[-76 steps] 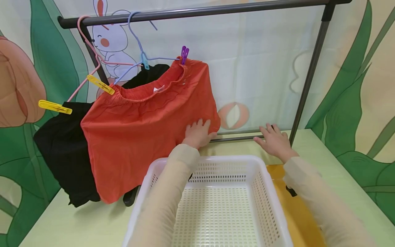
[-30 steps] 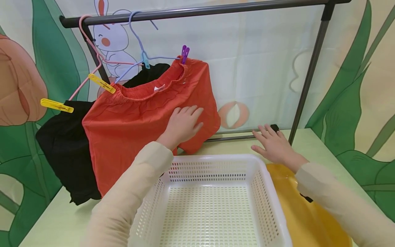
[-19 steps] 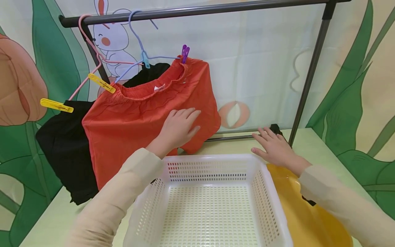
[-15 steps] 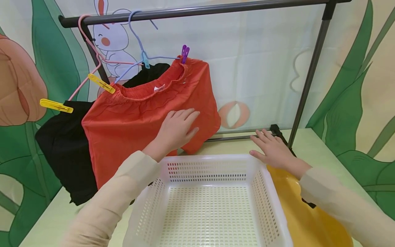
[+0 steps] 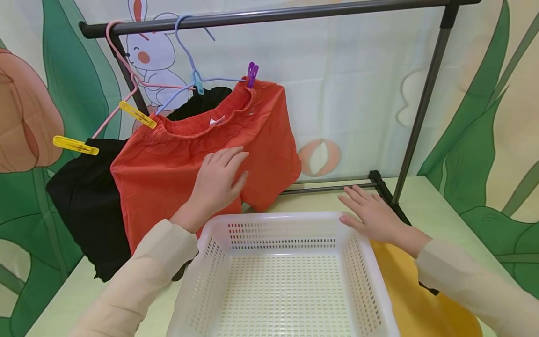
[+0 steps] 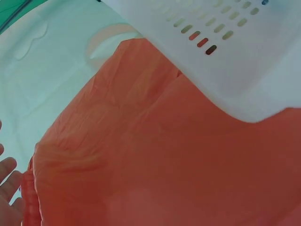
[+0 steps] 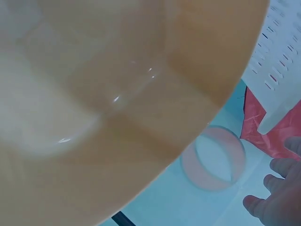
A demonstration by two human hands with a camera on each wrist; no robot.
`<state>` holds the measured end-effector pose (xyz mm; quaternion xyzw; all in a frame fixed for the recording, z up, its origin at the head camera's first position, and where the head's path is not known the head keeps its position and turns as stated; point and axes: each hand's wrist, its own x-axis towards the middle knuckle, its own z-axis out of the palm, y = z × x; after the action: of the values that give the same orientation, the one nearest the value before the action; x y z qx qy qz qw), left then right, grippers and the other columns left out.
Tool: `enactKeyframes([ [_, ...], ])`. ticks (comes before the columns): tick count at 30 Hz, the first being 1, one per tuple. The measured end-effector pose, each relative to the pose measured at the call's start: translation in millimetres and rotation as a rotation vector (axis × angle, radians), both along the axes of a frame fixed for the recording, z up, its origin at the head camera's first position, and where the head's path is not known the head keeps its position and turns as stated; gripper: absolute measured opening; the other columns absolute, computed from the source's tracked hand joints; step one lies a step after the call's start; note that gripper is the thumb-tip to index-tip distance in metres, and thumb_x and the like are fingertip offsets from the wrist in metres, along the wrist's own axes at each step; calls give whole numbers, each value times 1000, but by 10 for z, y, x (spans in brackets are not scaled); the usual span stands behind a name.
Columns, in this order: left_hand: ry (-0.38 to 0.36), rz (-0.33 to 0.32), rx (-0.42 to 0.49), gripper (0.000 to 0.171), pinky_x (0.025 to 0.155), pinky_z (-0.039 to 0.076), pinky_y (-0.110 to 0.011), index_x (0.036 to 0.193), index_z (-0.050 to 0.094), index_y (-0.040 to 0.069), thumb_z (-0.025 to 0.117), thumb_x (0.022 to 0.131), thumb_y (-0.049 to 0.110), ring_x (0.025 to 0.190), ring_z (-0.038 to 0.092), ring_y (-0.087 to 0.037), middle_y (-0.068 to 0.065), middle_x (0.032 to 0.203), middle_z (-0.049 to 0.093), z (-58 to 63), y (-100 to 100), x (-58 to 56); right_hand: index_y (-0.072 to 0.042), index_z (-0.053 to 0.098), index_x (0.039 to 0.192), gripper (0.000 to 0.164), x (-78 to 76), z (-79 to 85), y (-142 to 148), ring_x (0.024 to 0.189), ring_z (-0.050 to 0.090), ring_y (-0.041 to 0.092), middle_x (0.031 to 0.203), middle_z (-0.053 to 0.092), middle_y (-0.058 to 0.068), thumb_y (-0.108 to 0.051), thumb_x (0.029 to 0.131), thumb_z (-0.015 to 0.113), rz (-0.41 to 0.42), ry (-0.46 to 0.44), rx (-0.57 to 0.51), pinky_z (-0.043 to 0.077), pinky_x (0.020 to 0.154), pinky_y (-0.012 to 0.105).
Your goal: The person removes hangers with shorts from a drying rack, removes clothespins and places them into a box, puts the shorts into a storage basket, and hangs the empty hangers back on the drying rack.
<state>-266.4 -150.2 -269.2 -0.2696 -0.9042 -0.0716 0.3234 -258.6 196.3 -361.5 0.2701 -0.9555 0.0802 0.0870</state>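
Red-orange shorts (image 5: 168, 187) hang from a blue hanger (image 5: 189, 56), pegged by a yellow clothespin (image 5: 138, 115) and a purple clothespin (image 5: 252, 75). My left hand (image 5: 216, 180) is in front of the shorts, fingers relaxed and holding nothing; its fingertips show at the edge of the left wrist view. My right hand (image 5: 375, 215) hovers with spread fingers by the far right corner of a white plastic basket (image 5: 286, 216), above an orange-yellow basin (image 5: 421, 295). Behind the red shorts, a black garment (image 5: 90, 210) hangs from a pink hanger (image 5: 122, 58) with another yellow clothespin (image 5: 76, 145).
A dark metal clothes rack (image 5: 316, 11) stands on the pale table (image 5: 446, 210), its right foot (image 5: 389, 196) behind my right hand. The perforated basket takes up the front middle, the basin beside it on the right. A printed curtain (image 5: 358, 93) forms the backdrop.
My left hand has moved from the lower right of the shorts toward the left and back toward me. My right hand has drawn slightly nearer, uncovering the rack's foot. The shorts stay hanging.
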Motion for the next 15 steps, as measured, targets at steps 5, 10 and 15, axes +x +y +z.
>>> enactKeyframes([
  [5, 110, -23, 62, 40, 95, 34, -42, 118, 53, 7, 60, 80, 20, 114, 44, -26, -10, 124, 50, 20, -103, 62, -10, 33, 136, 57, 56, -1, 13, 133, 17, 34, 144, 24, 15, -43, 90, 43, 1, -25, -13, 17, 102, 56],
  [10, 262, -56, 149, 32, 93, 35, -42, 109, 58, 5, 60, 78, 15, 109, 47, -28, -13, 116, 56, 36, -239, 97, -10, 33, 136, 58, 120, 9, 0, 133, 17, 34, 144, 23, 15, -44, 90, 42, 16, -32, -13, 17, 101, 57],
  [15, 430, -47, 259, 25, 91, 35, -43, 100, 62, 3, 58, 77, 10, 104, 50, -29, -14, 109, 60, 67, -394, 123, -10, 34, 136, 58, 166, 21, -17, 133, 17, 33, 144, 23, 15, -45, 90, 41, 36, -21, -8, 18, 101, 56],
])
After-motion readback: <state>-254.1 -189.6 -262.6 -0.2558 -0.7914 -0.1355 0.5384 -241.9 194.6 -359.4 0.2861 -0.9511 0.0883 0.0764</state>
